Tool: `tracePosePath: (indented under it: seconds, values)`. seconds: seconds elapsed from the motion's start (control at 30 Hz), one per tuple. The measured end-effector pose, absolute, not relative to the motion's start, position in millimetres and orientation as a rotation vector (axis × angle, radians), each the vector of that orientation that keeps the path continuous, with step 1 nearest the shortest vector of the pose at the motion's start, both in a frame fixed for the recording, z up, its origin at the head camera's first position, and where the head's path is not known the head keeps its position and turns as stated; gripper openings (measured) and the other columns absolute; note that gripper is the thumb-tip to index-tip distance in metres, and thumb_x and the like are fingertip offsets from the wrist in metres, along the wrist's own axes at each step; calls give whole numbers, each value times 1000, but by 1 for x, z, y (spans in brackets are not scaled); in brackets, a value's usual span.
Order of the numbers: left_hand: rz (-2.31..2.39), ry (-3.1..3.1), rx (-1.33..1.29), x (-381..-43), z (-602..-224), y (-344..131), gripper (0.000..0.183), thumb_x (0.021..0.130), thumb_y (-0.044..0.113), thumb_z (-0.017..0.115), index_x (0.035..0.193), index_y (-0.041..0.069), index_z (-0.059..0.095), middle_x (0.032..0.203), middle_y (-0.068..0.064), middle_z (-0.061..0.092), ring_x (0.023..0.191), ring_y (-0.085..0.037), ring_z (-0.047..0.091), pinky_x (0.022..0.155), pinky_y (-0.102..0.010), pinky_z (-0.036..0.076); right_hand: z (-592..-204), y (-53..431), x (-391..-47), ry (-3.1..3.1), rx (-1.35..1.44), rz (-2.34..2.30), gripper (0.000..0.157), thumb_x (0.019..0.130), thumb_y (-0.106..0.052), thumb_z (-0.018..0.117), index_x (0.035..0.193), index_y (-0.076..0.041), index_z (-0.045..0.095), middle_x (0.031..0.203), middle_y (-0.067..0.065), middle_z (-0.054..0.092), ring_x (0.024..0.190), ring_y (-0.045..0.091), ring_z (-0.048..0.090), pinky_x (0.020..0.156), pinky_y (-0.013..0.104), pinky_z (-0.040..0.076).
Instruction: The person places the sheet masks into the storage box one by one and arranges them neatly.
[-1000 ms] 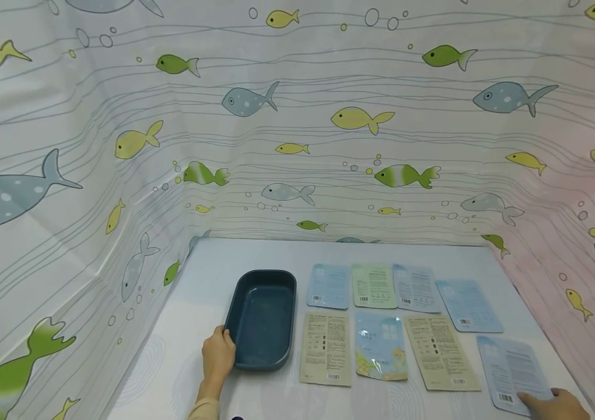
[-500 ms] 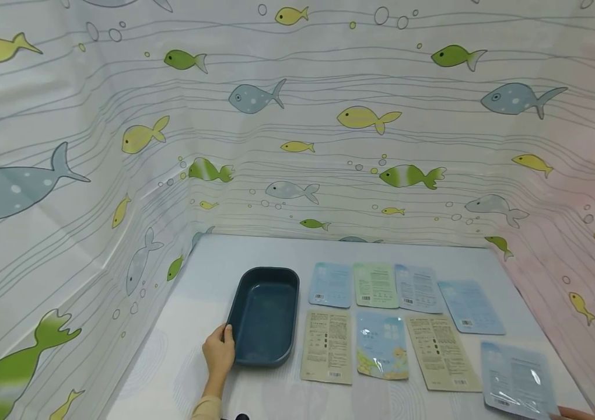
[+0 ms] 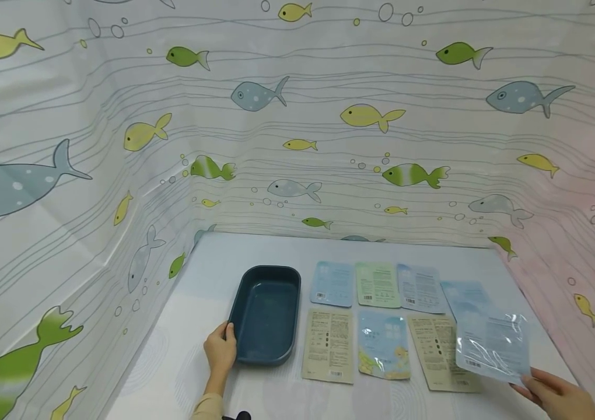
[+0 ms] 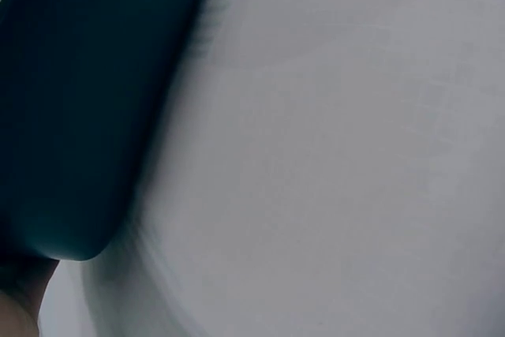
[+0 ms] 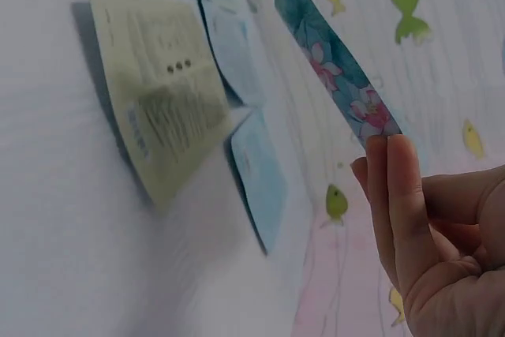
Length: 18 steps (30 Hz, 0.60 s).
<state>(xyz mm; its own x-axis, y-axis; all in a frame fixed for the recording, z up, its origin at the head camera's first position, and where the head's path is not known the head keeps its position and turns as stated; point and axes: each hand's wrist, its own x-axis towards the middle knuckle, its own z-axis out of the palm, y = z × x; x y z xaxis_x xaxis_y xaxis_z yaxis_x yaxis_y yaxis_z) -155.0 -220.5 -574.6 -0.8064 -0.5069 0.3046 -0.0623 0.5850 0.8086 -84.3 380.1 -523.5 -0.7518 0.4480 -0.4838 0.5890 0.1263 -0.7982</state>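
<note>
While the left hand (image 3: 220,351) grips a smooth, round-cornered dark-blue tray (image 3: 266,318) by its rim, the right hand (image 3: 560,395) pinches a flat, glossy pale-blue sachet (image 3: 494,345).

Head view is evenly lit; white glare streaks the pale-blue glossy plastic pouch (image 3: 494,344). Both wrist views are dim. Left wrist view: the dark-teal rectangular tub (image 4: 87,108) appears nearly black, edges blurred.

backdrop (image 3: 329,70): white, fish-printed, wavy-lined, pinkish at right | tabletop (image 3: 198,297): pale, faintly patterned
</note>
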Motion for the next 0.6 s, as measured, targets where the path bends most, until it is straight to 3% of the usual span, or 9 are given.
tracePosePath:
  seconds: [0.13, 0.23, 0.5, 0.6]
  values:
    - [-1147, -2295, 460, -156, -574, -220, 22, 89, -2, 57, 103, -19, 61, 101, -34, 63, 100, -49, 59, 87, -55, 47, -503, 342, -95, 2381, 802, -1766, 53, 89, 3, 57, 128, 27, 30, 94, 25, 65, 70, 18, 71, 70, 33, 57]
    - [-1143, -2294, 459, -155, -575, -219, 22, 89, -2, 57, 103, -19, 62, 100, -34, 63, 100, -49, 59, 87, -55, 47, -495, 324, -101, 2369, 675, -1834, 50, 90, 6, 54, 127, 28, 30, 94, 14, 64, 70, 9, 69, 73, 29, 57]
    - [-1145, -2289, 467, -156, -577, -219, 23, 89, -1, 57, 103, -18, 62, 101, -34, 63, 100, -49, 59, 87, -55, 47, -492, 294, -110, 2408, 422, -1923, 48, 88, 9, 55, 123, 31, 31, 95, 10, 62, 71, 5, 68, 71, 24, 56]
    - [-1139, -2289, 467, -156, -577, -220, 23, 89, -1, 57, 103, -18, 62, 101, -34, 63, 100, -49, 59, 88, -55, 47, -490, 283, -113, 2437, 366, -1881, 48, 89, 7, 54, 123, 31, 32, 100, 24, 61, 72, 5, 68, 71, 23, 56]
